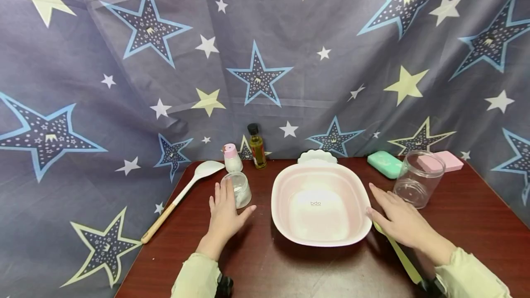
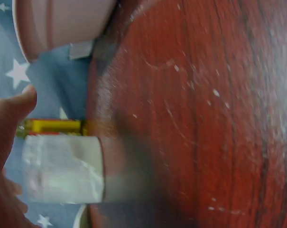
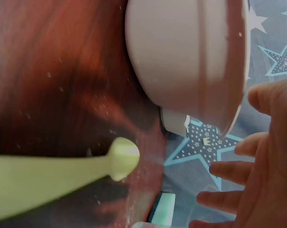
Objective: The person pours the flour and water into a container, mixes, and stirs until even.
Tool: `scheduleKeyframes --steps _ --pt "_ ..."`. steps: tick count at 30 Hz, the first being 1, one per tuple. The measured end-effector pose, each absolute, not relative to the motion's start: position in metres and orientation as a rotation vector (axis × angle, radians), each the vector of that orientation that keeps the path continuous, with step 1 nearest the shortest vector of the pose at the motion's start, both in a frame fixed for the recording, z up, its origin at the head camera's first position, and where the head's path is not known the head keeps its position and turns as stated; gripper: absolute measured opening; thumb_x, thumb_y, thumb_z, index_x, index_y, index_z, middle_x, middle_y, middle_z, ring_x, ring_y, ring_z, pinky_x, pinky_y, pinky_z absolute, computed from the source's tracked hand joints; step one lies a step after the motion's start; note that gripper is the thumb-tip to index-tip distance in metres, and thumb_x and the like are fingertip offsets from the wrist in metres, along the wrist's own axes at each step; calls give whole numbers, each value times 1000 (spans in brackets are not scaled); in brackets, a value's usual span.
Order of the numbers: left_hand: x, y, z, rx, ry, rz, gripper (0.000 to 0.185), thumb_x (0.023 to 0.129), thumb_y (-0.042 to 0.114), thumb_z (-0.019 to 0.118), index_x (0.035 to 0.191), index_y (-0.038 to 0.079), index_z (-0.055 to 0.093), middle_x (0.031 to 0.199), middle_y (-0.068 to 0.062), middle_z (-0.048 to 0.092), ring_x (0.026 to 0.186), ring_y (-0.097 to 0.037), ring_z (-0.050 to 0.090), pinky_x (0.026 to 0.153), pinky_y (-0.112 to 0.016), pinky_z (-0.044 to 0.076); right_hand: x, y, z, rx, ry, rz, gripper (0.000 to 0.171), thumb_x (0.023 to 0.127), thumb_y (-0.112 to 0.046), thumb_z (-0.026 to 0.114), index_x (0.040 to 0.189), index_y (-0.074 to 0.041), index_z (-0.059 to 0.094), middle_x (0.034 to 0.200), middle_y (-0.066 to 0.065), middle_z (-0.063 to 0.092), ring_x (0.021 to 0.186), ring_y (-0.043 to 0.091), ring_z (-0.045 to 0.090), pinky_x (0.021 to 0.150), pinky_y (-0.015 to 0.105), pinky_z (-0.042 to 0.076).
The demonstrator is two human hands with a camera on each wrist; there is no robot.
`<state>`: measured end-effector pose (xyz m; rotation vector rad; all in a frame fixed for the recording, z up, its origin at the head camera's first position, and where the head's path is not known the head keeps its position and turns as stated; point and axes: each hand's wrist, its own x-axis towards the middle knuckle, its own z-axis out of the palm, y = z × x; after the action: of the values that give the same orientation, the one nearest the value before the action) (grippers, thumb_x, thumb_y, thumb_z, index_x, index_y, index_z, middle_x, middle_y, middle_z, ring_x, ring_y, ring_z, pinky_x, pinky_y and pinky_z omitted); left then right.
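Observation:
A pink basin (image 1: 320, 238) sits in the middle of the dark wooden table (image 1: 273, 266). My left hand (image 1: 225, 213) lies with straight fingers just behind a small clear jar (image 1: 239, 188) holding white stuff; the jar (image 2: 62, 168) and my thumb show in the left wrist view. My right hand (image 1: 397, 217) hovers with spread fingers at the basin's right rim, above a pale yellow-green handle (image 1: 399, 254). In the right wrist view the handle's rounded end (image 3: 122, 159) lies beside the basin's (image 3: 181, 57) wall. Neither hand holds anything.
A white spoon with a wooden handle (image 1: 182, 199) lies at the left. A pink-capped bottle (image 1: 232, 157), an oil bottle (image 1: 257, 146) and a white scalloped dish (image 1: 317, 155) stand behind. At the back right are a clear jar (image 1: 418, 178), a green soap box (image 1: 385, 163) and a pink one (image 1: 449, 160).

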<state>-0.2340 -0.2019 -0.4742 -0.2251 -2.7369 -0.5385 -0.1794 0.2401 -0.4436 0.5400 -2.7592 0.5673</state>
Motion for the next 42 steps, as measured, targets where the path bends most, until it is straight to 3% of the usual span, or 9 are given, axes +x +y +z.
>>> scheduleKeyframes --steps 10,14,17,21,31,38,42 --pt "-254 -215 -493 -47 -2644 -828 120 75 33 85 154 -3 3 152 -31 23 138 -45 29 106 -59 30 -174 235 -450 469 -2825 873 66 100 -30 55 150 4 29 132 33 52 119 46 53 93 59 41" --pt "-259 -216 -494 52 -2623 -1010 121 76 29 85 154 -2 -2 153 -31 22 136 -46 33 106 -56 32 -172 232 -450 421 -2822 987 63 101 -28 54 149 5 30 127 33 55 110 43 60 91 58 43" --pt "-264 -216 -496 95 -2597 -1080 120 76 28 84 154 -2 -1 153 -32 23 135 -45 34 107 -55 31 -172 229 -451 363 -2834 1100 60 101 -26 52 149 5 30 97 23 68 86 27 67 80 45 49" --pt "-269 -216 -499 139 -2553 -1146 120 74 26 86 154 -3 2 150 -33 28 135 -45 34 108 -54 30 -173 225 -452 333 -2808 1338 57 103 -19 50 150 4 27 67 3 58 63 12 56 65 29 44" --pt "-279 -225 -509 183 -2528 -1386 121 73 30 86 154 -3 2 155 -29 19 141 -40 26 113 -48 24 -174 219 -455 397 -2650 1740 54 103 -6 43 149 9 20 83 13 57 53 19 56 55 36 51" --pt "-282 -227 -510 137 -2479 -1324 87 69 25 89 139 1 43 133 -23 53 124 -37 49 103 -48 37 -174 217 -455 401 -2601 1873 54 104 -2 39 148 14 14 87 17 60 53 21 57 55 37 52" --pt "-283 -227 -508 123 -2468 -1312 82 70 25 88 136 1 47 129 -22 56 121 -36 51 101 -48 38 -174 218 -456 406 -2595 1901 54 104 -2 38 148 15 12 86 18 60 53 21 57 55 37 53"
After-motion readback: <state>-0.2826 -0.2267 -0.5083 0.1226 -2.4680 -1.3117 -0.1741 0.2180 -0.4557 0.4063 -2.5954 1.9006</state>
